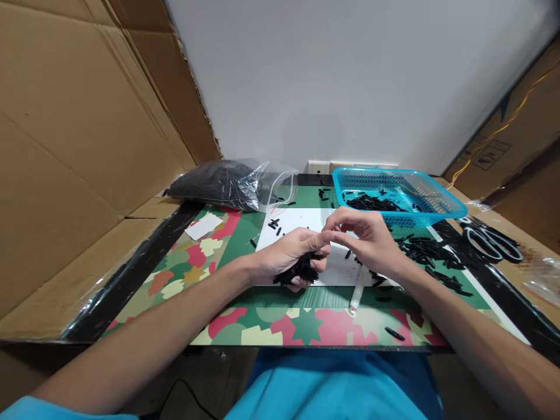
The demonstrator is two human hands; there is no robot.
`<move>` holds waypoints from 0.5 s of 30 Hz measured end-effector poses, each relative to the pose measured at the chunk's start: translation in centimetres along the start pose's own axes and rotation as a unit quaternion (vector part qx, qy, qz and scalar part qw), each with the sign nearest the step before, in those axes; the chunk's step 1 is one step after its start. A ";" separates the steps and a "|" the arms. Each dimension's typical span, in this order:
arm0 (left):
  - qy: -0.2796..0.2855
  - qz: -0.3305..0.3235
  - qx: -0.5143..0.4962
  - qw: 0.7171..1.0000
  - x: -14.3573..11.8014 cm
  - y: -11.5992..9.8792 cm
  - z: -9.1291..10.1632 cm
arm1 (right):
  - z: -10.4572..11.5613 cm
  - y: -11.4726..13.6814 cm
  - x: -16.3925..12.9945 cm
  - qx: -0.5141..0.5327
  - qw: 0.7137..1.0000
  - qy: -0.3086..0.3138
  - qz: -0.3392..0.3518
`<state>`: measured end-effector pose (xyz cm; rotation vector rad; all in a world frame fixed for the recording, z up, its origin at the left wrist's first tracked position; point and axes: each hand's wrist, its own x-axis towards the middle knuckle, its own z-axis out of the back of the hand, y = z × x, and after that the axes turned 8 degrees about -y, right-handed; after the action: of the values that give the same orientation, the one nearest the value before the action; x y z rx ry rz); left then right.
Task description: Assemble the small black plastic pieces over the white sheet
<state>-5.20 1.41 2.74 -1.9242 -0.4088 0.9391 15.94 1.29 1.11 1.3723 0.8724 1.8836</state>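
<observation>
My left hand (pixel 301 251) is closed around a bunch of small black elongated pieces (pixel 300 269), their ends poking out below the fingers. Right beside it, my right hand (pixel 363 236) has its thumb and index finger pinched together at the left thumb tip; whatever sits in that pinch is too small or hidden to name. Under both hands lies a white sheet (pixel 271 262) with a few black pieces scattered on it. A narrow whitish strip (pixel 359 290) lies below my right hand.
A blue plastic basket (pixel 441 204) holding black pieces stands at the back right. Scissors (pixel 490 240) lie right of a loose pile of black pieces (pixel 426 251). A clear zip bag (pixel 219 184) full of black material rests at the back left, beside a cardboard wall (pixel 79 116).
</observation>
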 end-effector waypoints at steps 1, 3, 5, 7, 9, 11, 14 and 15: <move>-0.003 -0.004 -0.008 1.000 0.0 -0.1 0.0 | 0.1 0.0 0.0 -0.003 1.000 -0.015 -0.012; -0.004 -0.019 -0.023 1.000 0.0 -0.3 0.0 | 0.2 0.1 0.0 0.006 0.998 -0.049 -0.033; -0.009 -0.041 -0.037 0.998 -0.1 -0.5 0.0 | 0.3 0.1 0.0 0.031 0.996 -0.077 -0.043; -0.024 -0.058 -0.049 0.997 -0.1 -0.7 0.0 | 0.4 0.1 0.0 0.057 0.993 -0.090 -0.047; -0.038 -0.065 -0.058 0.995 -0.1 -0.8 0.0 | 0.4 0.1 0.0 0.072 0.992 -0.092 -0.049; -0.044 -0.060 -0.062 0.995 -0.2 -0.9 0.0 | 0.3 0.1 0.0 0.080 0.991 -0.090 -0.050; -0.044 -0.052 -0.063 0.996 -0.2 -0.9 -0.1 | -0.1 0.0 0.1 0.090 0.991 -0.083 -0.051; -0.043 -0.053 -0.064 0.996 -0.2 -0.9 -0.1 | -0.2 0.0 0.1 0.091 0.991 -0.082 -0.052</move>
<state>-5.16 1.64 3.62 -1.9605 -0.6297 0.9484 15.70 1.37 1.07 1.5364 1.0313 1.6188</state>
